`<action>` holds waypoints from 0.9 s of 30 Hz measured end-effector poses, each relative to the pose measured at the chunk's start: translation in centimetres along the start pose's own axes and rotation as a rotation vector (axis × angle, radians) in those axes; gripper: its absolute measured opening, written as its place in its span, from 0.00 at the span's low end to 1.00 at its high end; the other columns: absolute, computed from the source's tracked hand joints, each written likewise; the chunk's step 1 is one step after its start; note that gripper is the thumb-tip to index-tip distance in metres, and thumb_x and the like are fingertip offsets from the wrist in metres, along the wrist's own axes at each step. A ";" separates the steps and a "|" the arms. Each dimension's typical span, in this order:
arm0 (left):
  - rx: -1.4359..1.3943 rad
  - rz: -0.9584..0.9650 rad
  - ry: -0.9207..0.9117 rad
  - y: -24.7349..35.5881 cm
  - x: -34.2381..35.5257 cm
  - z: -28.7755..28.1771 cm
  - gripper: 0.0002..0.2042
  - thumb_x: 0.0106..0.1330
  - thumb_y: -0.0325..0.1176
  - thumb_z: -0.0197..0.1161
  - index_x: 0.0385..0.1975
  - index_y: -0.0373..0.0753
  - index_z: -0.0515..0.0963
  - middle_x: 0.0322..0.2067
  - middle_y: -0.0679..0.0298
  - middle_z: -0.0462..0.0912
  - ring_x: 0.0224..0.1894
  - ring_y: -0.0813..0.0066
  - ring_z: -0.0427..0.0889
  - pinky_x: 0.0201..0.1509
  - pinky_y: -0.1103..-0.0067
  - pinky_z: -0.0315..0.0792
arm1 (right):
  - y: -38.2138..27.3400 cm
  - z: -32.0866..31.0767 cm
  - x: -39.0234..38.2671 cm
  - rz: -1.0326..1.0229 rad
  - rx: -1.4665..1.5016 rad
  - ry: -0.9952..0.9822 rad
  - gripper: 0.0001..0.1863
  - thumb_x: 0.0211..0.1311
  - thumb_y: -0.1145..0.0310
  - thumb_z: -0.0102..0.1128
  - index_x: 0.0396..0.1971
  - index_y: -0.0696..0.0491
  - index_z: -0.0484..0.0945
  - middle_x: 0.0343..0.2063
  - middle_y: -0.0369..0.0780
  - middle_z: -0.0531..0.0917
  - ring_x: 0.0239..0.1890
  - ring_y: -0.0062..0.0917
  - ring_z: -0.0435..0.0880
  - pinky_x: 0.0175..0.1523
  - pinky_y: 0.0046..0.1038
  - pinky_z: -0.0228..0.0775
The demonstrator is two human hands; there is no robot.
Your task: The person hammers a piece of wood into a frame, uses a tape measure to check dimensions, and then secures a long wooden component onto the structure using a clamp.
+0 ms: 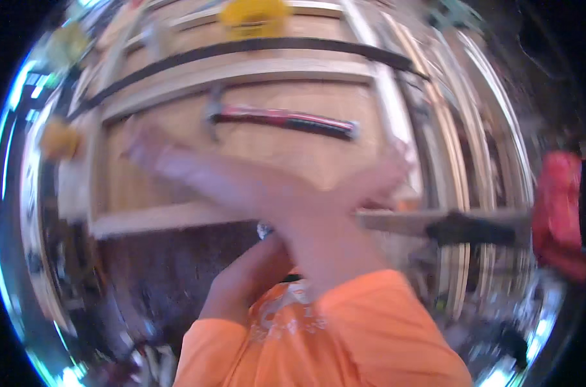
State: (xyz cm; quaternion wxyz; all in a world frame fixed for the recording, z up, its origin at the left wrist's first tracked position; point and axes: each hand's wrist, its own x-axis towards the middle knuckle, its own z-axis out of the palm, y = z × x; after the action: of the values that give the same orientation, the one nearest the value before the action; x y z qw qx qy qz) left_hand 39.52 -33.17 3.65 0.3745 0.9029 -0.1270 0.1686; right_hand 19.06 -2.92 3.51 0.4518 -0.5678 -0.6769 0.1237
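Observation:
My forearms cross in front of me, the right one over the left. My right hand point(148, 145) is stretched out to the left over the wooden panel point(293, 164), blurred, its fingers seemingly apart. On the other side, my left hand point(386, 171) reaches past the panel's right edge strip; it too is blurred, with fingers spread. Neither shows anything held. Between and beyond them lies a claw hammer point(283, 120) with a red and black handle, its head to the left. Pale wooden strips point(241, 71) frame the panel.
A long black strip point(261, 45) crosses the frame farther off, with a yellow object point(254, 18) beyond. At right are a dark flat piece point(467, 227), a red object point(559, 206) and long timber lengths point(477, 129). An orange-yellow thing point(59, 140) sits at left.

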 end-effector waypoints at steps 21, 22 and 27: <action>-0.291 0.173 -0.004 -0.7 -0.9 -0.8 0.38 0.56 0.39 0.69 0.70 0.37 0.69 0.71 0.40 0.66 0.78 0.30 0.54 0.80 0.56 0.57 | 5.1 -26.7 -7.8 -0.039 -0.392 -0.612 0.10 0.65 0.72 0.58 0.42 0.57 0.84 0.31 0.50 0.87 0.35 0.48 0.88 0.38 0.49 0.80; -0.356 -0.013 -0.180 -0.5 -0.3 -1.4 0.43 0.50 0.36 0.71 0.71 0.36 0.66 0.74 0.35 0.59 0.79 0.32 0.50 0.81 0.55 0.56 | 4.6 -28.2 -6.6 0.114 -0.275 -0.731 0.10 0.67 0.71 0.56 0.42 0.58 0.83 0.30 0.50 0.87 0.33 0.49 0.87 0.37 0.49 0.79; -0.073 -0.033 -0.067 1.2 0.3 -2.0 0.46 0.56 0.45 0.71 0.75 0.35 0.59 0.78 0.33 0.45 0.81 0.30 0.41 0.83 0.53 0.50 | -0.4 -36.3 -7.8 -0.068 -0.809 -0.694 0.09 0.66 0.70 0.58 0.37 0.56 0.87 0.30 0.50 0.87 0.31 0.46 0.87 0.37 0.47 0.80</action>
State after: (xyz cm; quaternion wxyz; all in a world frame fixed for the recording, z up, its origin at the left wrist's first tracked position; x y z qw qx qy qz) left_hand 38.91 -32.55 5.86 0.4052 0.8958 -0.1307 0.1274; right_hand 45.70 -22.49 20.46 -0.0498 -0.6002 -0.7981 0.0186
